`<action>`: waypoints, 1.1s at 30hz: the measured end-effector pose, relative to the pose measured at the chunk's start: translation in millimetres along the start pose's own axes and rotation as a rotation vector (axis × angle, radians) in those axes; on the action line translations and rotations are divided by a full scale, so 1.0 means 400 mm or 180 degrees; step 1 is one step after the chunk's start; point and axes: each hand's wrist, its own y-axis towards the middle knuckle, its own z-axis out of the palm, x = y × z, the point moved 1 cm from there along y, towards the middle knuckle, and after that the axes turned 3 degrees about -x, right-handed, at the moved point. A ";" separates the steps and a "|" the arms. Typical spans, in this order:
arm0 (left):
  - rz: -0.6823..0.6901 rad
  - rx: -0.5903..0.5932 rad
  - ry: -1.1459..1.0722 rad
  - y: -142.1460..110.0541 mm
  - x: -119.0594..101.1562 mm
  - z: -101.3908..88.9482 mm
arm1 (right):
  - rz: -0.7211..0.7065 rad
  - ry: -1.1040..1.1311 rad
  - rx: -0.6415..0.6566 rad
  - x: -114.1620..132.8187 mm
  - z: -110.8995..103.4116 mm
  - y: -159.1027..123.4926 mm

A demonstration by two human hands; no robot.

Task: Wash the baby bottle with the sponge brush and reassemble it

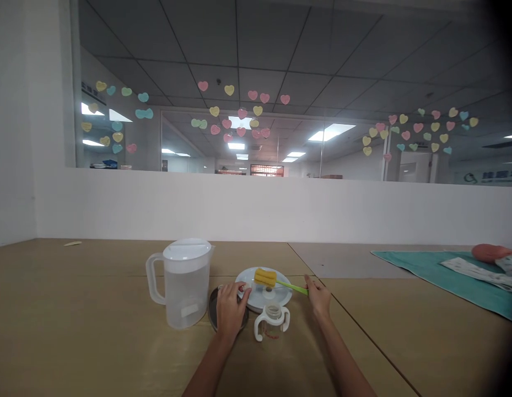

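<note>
My right hand (318, 298) is closed round the green handle of a bottle brush (265, 278). Its yellow sponge head is over the white plate (241, 275); whether it touches the plate I cannot tell. At the plate's left edge, my left hand (232, 309) pinches a small pale piece (247, 288), too small to make out. Under that hand lies a dark round dish (213, 314), partly hidden. A clear baby bottle (273, 311) with white side handles stands uncapped in front of the plate. Something small and round lies on the plate.
A lidded translucent pitcher (187, 292) stands left of my left hand. To the far right, a teal cloth (429, 270) bears a patterned cloth (479, 274) and a coral-coloured object (490, 253). A flat pale strip (73, 243) lies back left. A white wall (256, 207) bounds the table behind.
</note>
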 end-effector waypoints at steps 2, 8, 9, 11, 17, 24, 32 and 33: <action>0.0012 -0.0030 -0.0024 -0.001 0.002 0.001 | 0.0043 0.0159 0.0139 0.001 0.006 -0.004; 0.0033 -0.0088 0.0014 -0.005 0.011 0.002 | -0.0574 0.0003 0.0395 -0.002 0.024 -0.012; 0.0034 -0.0133 0.0044 -0.005 0.011 0.002 | -0.0609 -0.0083 0.0228 -0.008 0.020 -0.006; 0.0044 -0.0233 0.0112 -0.004 0.010 0.001 | -0.0535 -0.0270 -0.0181 -0.023 0.006 0.010; 0.0106 -0.0297 0.0432 -0.005 -0.001 -0.008 | -0.0131 -0.0406 -0.0763 -0.049 -0.020 0.039; -0.0021 0.0209 0.0939 -0.004 0.000 -0.010 | -0.1115 -0.0739 -0.0487 0.002 -0.007 -0.001; -0.0342 0.0564 0.1133 -0.003 0.017 -0.006 | -0.2700 -0.1219 -0.1185 0.009 -0.004 -0.030; -0.0362 0.0579 0.1142 -0.003 0.018 -0.008 | -0.2772 -0.1230 -0.1250 0.008 -0.004 -0.030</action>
